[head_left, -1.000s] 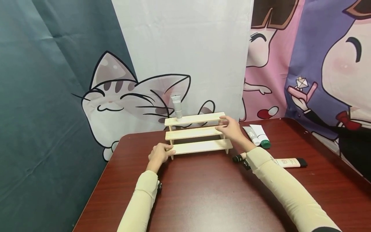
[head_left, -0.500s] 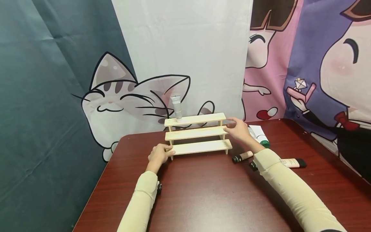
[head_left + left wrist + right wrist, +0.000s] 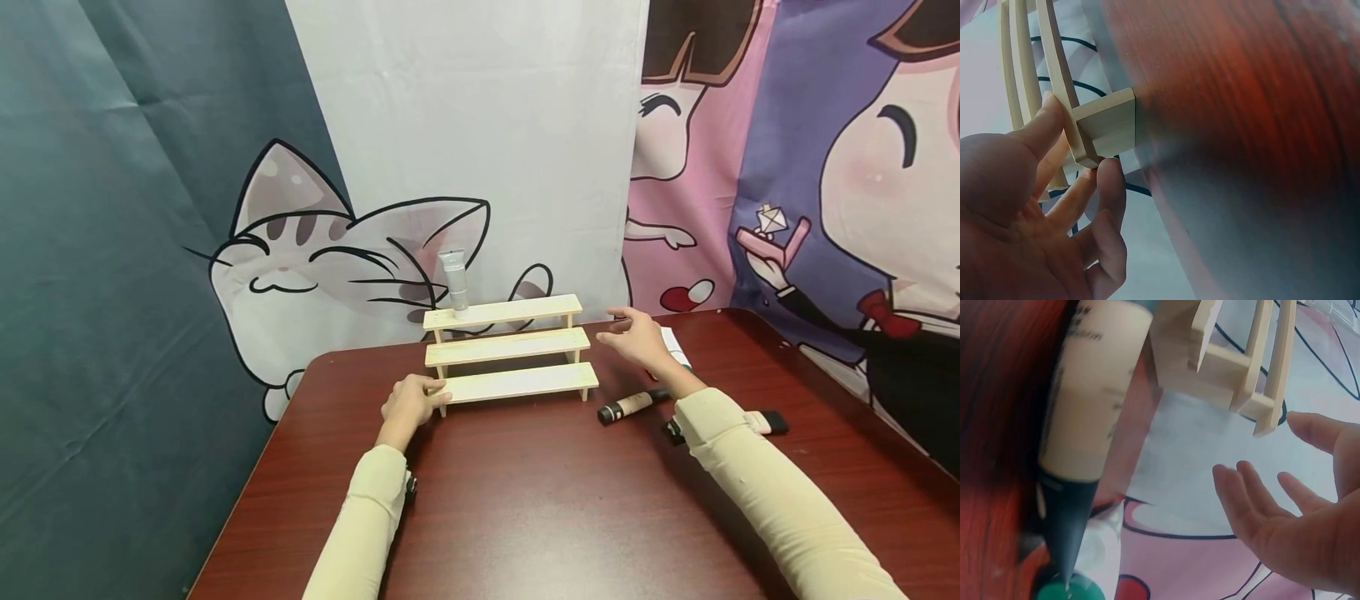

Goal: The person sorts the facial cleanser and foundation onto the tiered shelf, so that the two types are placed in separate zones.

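Note:
A three-tier wooden display stand (image 3: 510, 345) stands on the dark red table. My left hand (image 3: 408, 406) pinches the left end of its lowest shelf; in the left wrist view the thumb lies on the board and fingertips (image 3: 1110, 167) meet its end from the other side. On the top shelf's left end, a silver-grey squeeze tube (image 3: 455, 283) stands upright on its cap. My right hand (image 3: 637, 342) hovers just right of the stand, fingers apart and holding nothing. Below it lies a beige tube with a black cap (image 3: 630, 407), large in the right wrist view.
Behind the right hand lies a white tube (image 3: 672, 343), partly hidden; its green cap (image 3: 1072, 591) shows in the right wrist view. Another black-capped tube (image 3: 768, 422) is half covered by the right sleeve. A cartoon-printed curtain (image 3: 480, 125) hangs right behind the table.
My right hand has moved off the stand's right end, out to the right, with its fingers apart. The left hand keeps its place at the lowest shelf.

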Demonstrator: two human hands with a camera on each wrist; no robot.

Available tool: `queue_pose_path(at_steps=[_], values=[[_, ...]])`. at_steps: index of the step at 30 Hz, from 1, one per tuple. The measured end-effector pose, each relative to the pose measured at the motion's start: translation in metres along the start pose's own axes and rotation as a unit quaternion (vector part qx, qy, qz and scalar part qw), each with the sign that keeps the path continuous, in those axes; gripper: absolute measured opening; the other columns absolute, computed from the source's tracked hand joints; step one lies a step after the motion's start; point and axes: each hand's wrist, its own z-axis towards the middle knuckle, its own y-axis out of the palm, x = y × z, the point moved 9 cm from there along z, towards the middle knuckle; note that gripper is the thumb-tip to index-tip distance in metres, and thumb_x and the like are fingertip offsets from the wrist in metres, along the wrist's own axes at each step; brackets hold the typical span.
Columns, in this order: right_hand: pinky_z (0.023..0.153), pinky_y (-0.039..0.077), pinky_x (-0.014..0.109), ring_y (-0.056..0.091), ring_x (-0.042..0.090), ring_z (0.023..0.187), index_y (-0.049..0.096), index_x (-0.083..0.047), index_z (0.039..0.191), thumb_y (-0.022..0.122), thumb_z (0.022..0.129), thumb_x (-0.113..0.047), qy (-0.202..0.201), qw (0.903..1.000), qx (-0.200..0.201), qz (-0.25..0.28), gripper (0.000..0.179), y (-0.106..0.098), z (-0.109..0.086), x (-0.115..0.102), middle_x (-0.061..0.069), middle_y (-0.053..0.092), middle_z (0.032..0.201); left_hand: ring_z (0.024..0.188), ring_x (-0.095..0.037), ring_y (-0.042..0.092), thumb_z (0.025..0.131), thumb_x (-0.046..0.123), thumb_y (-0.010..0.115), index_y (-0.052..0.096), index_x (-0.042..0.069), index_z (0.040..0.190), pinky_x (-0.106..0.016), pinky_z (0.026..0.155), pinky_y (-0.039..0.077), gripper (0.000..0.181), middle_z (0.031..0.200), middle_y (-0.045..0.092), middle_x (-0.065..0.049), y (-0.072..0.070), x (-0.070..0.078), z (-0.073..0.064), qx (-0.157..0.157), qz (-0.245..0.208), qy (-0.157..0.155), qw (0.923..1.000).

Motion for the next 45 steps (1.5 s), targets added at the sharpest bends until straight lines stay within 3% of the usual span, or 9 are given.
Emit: queue_pose_path(at_steps=[11, 18, 26, 35, 40, 45], values=[[0.085, 0.05, 0.048, 0.065, 0.04, 0.106, 0.059, -0.007, 0.135, 0.076, 0.088, -0.029, -0.001, 0.9997, 0.015, -0.021, 0.055, -0.018, -0.005, 0.025, 0.024, 0.07, 0.112, 0.101, -0.034, 0.066, 0.083, 0.05, 0.075, 0.07, 0.041, 0.124, -0.044, 0.068, 0.048, 0.041, 0.136, 0.062, -0.009, 0.001, -0.001, -0.001, 0.0, 0.001, 0.002, 1.0], [0.09, 0.049, 0.053, 0.061, 0.046, 0.112, 0.055, 0.002, 0.136, 0.073, 0.089, -0.024, 0.02, 0.9988, 0.016, -0.043, 0.057, -0.028, -0.004, 0.044, 0.029, 0.065, 0.118, 0.096, -0.03, 0.066, 0.083, 0.05, 0.076, 0.07, 0.042, 0.123, -0.039, 0.063, 0.046, 0.041, 0.135, 0.062, -0.009, 0.0, 0.0, -0.002, 0.001, 0.0, 0.001, 1.0], [0.101, 0.032, 0.061, 0.048, 0.056, 0.12, 0.053, 0.004, 0.136, 0.073, 0.09, -0.024, 0.037, 0.997, 0.004, -0.068, 0.058, -0.031, -0.003, 0.058, 0.032, 0.064, 0.117, 0.088, -0.027, 0.065, 0.083, 0.05, 0.076, 0.071, 0.042, 0.122, -0.038, 0.061, 0.045, 0.041, 0.134, 0.062, -0.009, 0.001, -0.001, -0.001, -0.002, -0.003, -0.002, 1.0], [0.098, 0.038, 0.06, 0.043, 0.059, 0.12, 0.049, 0.005, 0.14, 0.075, 0.084, -0.019, 0.059, 0.9939, -0.036, -0.086, 0.066, -0.027, -0.001, 0.069, 0.034, 0.062, 0.12, 0.085, -0.027, 0.064, 0.083, 0.05, 0.076, 0.071, 0.042, 0.123, -0.037, 0.06, 0.044, 0.04, 0.135, 0.062, -0.008, 0.0, -0.001, -0.001, -0.001, -0.006, 0.002, 1.0], [0.094, 0.042, 0.057, 0.047, 0.057, 0.117, 0.051, 0.006, 0.138, 0.074, 0.085, -0.015, 0.063, 0.9926, -0.05, -0.091, 0.062, -0.025, 0.002, 0.071, 0.034, 0.062, 0.119, 0.093, -0.029, 0.066, 0.083, 0.05, 0.076, 0.071, 0.041, 0.122, -0.039, 0.063, 0.046, 0.04, 0.134, 0.063, -0.008, -0.001, -0.001, 0.0, 0.003, -0.006, 0.007, 1.0], [0.093, 0.041, 0.056, 0.05, 0.055, 0.114, 0.055, 0.008, 0.133, 0.074, 0.084, -0.012, 0.063, 0.9917, -0.051, -0.1, 0.056, -0.027, 0.007, 0.075, 0.032, 0.065, 0.113, 0.085, -0.026, 0.064, 0.083, 0.049, 0.076, 0.071, 0.041, 0.122, -0.038, 0.061, 0.044, 0.04, 0.135, 0.062, -0.008, 0.0, -0.001, 0.001, 0.002, -0.008, 0.005, 1.0]])
